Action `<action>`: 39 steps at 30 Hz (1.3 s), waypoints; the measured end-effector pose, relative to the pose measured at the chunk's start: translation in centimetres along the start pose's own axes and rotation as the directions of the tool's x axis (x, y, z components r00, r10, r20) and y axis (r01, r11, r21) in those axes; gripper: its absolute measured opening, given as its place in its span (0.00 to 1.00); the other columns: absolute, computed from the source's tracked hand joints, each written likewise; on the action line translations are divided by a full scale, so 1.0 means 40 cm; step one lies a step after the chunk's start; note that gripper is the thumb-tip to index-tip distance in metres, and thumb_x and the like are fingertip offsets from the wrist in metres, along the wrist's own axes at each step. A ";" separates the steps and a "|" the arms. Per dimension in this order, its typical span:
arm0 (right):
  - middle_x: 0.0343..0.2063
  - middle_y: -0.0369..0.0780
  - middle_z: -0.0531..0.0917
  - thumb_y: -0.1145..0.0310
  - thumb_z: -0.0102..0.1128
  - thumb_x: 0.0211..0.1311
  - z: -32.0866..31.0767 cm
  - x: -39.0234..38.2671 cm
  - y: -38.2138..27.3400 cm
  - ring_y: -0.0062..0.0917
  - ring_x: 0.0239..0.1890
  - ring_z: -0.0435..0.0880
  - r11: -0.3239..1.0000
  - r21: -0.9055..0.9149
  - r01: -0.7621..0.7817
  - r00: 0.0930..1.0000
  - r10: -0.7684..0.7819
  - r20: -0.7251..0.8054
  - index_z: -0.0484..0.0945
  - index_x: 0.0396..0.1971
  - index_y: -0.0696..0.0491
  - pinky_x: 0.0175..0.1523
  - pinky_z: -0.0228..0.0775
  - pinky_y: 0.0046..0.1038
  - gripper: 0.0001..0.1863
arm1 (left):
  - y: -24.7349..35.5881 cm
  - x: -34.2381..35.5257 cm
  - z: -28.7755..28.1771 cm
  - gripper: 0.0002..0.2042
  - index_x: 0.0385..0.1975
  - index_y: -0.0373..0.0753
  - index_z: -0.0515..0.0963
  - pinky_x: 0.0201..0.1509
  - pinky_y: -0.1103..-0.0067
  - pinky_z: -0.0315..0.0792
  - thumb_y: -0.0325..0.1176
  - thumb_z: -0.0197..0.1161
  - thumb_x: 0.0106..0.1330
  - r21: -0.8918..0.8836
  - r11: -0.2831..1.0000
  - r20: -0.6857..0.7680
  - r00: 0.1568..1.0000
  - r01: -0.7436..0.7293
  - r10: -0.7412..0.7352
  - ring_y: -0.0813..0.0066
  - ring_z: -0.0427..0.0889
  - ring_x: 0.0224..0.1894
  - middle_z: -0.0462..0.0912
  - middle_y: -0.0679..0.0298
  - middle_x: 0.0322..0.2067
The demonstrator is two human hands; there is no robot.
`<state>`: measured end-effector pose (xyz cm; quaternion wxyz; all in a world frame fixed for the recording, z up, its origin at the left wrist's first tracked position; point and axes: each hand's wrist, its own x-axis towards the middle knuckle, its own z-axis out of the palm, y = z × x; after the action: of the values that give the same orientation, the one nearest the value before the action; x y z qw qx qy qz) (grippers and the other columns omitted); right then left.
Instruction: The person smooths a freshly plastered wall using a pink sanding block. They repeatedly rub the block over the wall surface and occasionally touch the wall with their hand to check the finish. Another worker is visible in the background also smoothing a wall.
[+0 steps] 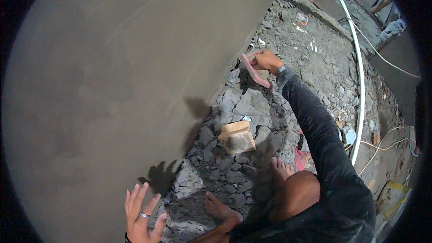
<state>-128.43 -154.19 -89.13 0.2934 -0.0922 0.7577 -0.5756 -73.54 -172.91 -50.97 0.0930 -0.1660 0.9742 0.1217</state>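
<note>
My right hand (266, 61) is closed on a plastering float with a thin pink face (257, 74), its grip mostly hidden by the fingers. The float is tilted, close to the lower edge of a smooth grey plastered wall (112, 72); I cannot tell whether it touches. At the lower left my left hand (140, 213) is open and holds nothing, its fingers spread in front of the wall. A ring shows on one finger, and the hand's shadow falls on the plaster.
Broken rubble (211, 171) covers the ground around my bare feet. A folded piece of brown card or paper (237, 138) lies on it. A white pipe (360, 85) and thin cables (380, 147) run along the right. Pink plastic (302, 158) lies near my knee.
</note>
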 end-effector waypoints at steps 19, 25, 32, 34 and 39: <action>0.59 0.39 0.87 0.75 0.60 0.68 -0.222 -0.376 -0.263 0.20 0.54 0.88 0.920 0.386 0.072 0.942 -0.190 0.276 0.76 0.74 0.55 0.60 0.80 0.26 0.32 | -0.002 0.048 -0.002 0.24 0.57 0.34 0.91 0.85 0.45 0.55 0.33 0.80 0.58 -0.068 0.986 0.005 0.988 -0.154 0.155 0.49 0.68 0.81 0.75 0.54 0.76; 0.68 0.41 0.81 0.64 0.70 0.64 -0.216 -0.512 -0.446 0.28 0.67 0.81 0.832 0.253 0.494 0.841 -0.530 0.103 0.77 0.72 0.57 0.73 0.70 0.31 0.35 | -0.024 0.045 0.014 0.23 0.58 0.38 0.90 0.84 0.45 0.60 0.34 0.80 0.62 -0.061 0.967 -0.090 0.966 -0.247 0.241 0.50 0.74 0.78 0.77 0.54 0.73; 0.52 0.44 0.89 0.69 0.78 0.58 0.052 -0.793 -0.865 0.31 0.56 0.86 0.235 -0.238 0.942 0.173 -0.952 -0.253 0.86 0.62 0.59 0.67 0.73 0.34 0.29 | -0.019 0.094 -0.029 0.22 0.61 0.45 0.86 0.79 0.45 0.68 0.36 0.76 0.67 0.030 0.891 -0.483 0.774 -0.453 0.410 0.52 0.78 0.74 0.80 0.54 0.71; 0.48 0.43 0.89 0.78 0.77 0.57 0.156 -0.805 -0.963 0.30 0.49 0.87 0.023 -0.320 0.947 -0.061 -0.966 -0.253 0.87 0.61 0.58 0.59 0.77 0.31 0.29 | -0.010 0.115 -0.036 0.20 0.60 0.46 0.86 0.79 0.45 0.69 0.36 0.74 0.68 0.043 0.842 -0.518 0.708 -0.538 0.479 0.53 0.79 0.74 0.80 0.55 0.71; 0.40 0.43 0.88 0.83 0.71 0.59 0.368 -0.814 -1.115 0.30 0.41 0.88 -0.166 -0.460 0.872 -0.287 -0.935 -0.207 0.89 0.60 0.54 0.49 0.79 0.30 0.26 | 0.021 0.076 -0.047 0.20 0.59 0.49 0.88 0.78 0.45 0.69 0.38 0.73 0.67 0.095 0.794 -0.538 0.640 -0.600 0.548 0.55 0.79 0.74 0.79 0.58 0.72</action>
<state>-102.77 -164.98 -39.23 -0.4618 -0.5033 0.4901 -0.5414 -76.92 -173.57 -49.67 -0.2362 0.1207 0.9542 0.1380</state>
